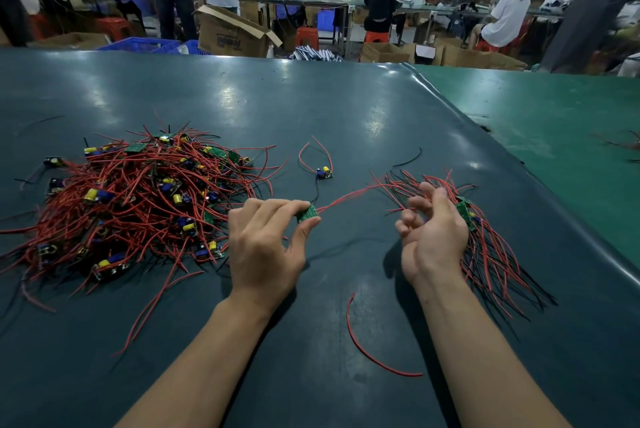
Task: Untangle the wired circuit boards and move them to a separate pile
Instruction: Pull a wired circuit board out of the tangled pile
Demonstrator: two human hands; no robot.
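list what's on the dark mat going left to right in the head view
tangled pile of wired boards → left hand pinching a green board → loose red wire → right hand → sorted bundle

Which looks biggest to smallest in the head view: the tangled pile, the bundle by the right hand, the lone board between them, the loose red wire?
1. Tangled pile
2. Bundle behind the right hand, partly hidden
3. Loose red wire, long but thin, and nearer the camera
4. Lone board, unsure against the wire once its leads count

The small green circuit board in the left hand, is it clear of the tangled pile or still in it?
Clear of it. The small green circuit board is pinched in the left hand, right of the tangled pile.
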